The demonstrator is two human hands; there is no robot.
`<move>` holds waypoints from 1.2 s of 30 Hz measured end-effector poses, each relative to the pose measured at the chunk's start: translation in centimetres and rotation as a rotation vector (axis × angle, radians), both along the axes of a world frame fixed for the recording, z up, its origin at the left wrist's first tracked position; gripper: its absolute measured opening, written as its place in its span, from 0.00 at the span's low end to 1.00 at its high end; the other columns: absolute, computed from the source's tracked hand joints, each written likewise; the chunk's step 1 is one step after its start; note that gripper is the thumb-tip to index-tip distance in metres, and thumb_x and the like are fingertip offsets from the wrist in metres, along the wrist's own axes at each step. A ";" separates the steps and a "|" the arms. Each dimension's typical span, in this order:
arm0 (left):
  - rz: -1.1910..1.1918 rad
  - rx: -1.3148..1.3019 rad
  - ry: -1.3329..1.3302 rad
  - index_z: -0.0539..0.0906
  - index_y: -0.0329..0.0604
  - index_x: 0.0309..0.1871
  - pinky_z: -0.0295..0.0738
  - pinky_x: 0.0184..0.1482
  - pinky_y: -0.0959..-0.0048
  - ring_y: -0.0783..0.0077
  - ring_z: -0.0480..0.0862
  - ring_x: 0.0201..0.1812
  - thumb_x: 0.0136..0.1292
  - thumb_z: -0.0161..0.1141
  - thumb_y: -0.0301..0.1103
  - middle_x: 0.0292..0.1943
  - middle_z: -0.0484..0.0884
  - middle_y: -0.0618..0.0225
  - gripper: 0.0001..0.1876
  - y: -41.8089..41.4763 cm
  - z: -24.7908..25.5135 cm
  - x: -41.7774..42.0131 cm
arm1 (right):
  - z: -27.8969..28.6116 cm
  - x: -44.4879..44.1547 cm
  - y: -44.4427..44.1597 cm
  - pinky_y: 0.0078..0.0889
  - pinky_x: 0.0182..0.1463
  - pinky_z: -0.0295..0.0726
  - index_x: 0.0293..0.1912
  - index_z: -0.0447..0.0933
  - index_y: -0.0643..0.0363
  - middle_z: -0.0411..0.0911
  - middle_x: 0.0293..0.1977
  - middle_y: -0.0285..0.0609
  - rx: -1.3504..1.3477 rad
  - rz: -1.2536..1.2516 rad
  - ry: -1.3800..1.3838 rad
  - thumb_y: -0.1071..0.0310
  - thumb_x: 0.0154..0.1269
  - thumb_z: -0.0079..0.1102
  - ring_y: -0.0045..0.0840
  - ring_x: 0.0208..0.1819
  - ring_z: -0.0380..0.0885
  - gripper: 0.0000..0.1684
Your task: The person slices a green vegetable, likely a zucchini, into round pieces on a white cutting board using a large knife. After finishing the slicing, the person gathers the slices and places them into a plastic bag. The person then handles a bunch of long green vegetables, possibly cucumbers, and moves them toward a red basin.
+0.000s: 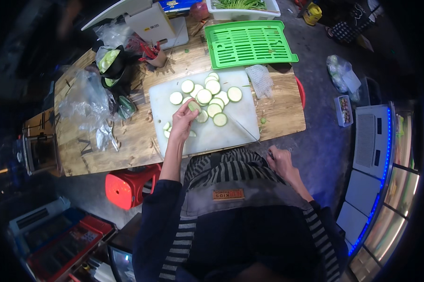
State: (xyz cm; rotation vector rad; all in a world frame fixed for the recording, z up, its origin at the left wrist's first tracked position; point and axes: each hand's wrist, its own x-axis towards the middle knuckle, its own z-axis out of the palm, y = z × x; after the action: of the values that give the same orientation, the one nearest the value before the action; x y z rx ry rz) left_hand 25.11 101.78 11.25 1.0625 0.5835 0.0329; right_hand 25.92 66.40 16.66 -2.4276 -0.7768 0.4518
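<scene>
My left hand (184, 119) pinches a round green-rimmed vegetable slice (194, 106), seemingly zucchini, between thumb and fingers. Under it lies a white plastic cutting board (229, 137) with several pale round slices (219, 119) grouped around its upper middle. Smaller cut pieces (167, 126) lie by the board's left edge, partly behind my left wrist. Beyond the board's lower right corner, my right hand (281, 159) is closed around the handle of a knife (246, 129). The thin blade slants up and left over the board, its tip near the slices.
A green slatted plastic tray (250, 44) stands behind the board, with white foam netting (260, 81) by its right corner. On the wooden table (134, 155) at left are plastic bags (87, 100), scissors (107, 135) and a cup of red-handled items (157, 58). A red stool (122, 188) stands below.
</scene>
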 end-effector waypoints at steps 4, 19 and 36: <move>-0.006 -0.544 -0.142 0.63 0.35 0.61 0.74 0.57 0.66 0.56 0.74 0.56 0.67 0.50 0.39 0.59 0.68 0.54 0.24 -0.7 0.8 -1.8 | 0.1 0.9 0.8 0.47 0.29 0.71 0.31 0.67 0.62 0.74 0.22 0.53 -0.004 0.037 0.011 0.73 0.53 0.54 0.48 0.26 0.74 0.06; 0.158 -0.394 0.193 0.66 0.29 0.58 0.79 0.51 0.65 0.60 0.79 0.46 0.68 0.48 0.35 0.49 0.75 0.56 0.20 -5.4 -2.4 -6.8 | -1.7 0.5 3.4 0.45 0.26 0.69 0.26 0.66 0.62 0.70 0.17 0.51 0.152 0.254 0.094 0.71 0.53 0.50 0.46 0.22 0.73 0.06; 0.236 -0.061 0.314 0.65 0.33 0.46 0.84 0.34 0.72 0.63 0.83 0.33 0.55 0.60 0.19 0.37 0.74 0.58 0.18 -6.8 -2.1 -6.4 | -1.6 0.4 5.8 0.46 0.25 0.70 0.24 0.66 0.64 0.69 0.14 0.52 0.142 0.351 0.033 0.74 0.51 0.52 0.45 0.20 0.73 0.06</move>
State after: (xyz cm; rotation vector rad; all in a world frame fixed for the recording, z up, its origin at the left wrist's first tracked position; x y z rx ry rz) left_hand 18.72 94.98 9.16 0.9406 0.9868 0.0546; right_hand 26.27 72.20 15.08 -2.1518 -1.1851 0.5473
